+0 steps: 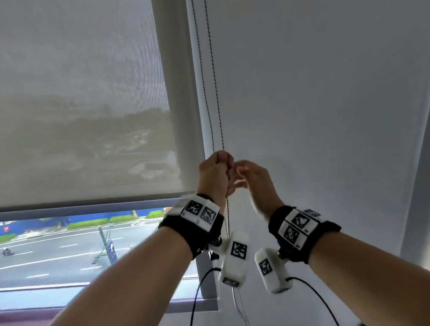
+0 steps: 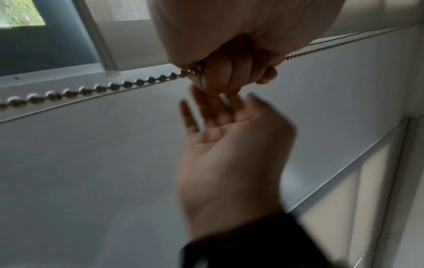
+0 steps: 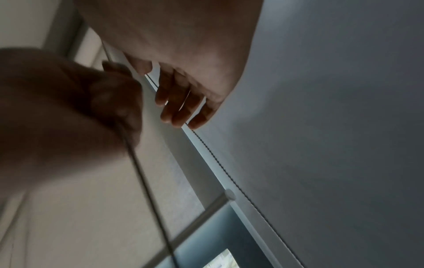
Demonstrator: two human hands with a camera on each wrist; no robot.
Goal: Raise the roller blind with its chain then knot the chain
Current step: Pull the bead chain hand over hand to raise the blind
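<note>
Closest to me, my left hand (image 1: 216, 174) fists around the bead chain (image 1: 213, 69); just right of the chain my right hand (image 1: 254, 179) hovers open, holding nothing. Left of the chain hangs the roller blind (image 1: 74, 101), partly raised.

I see a pale grey translucent roller blind (image 1: 74, 96) beside a silver beaded chain (image 1: 214, 82), black wristbands (image 1: 195, 229) with black-and-white checked markers (image 1: 239, 249), and a white wall (image 1: 329, 80).
</note>
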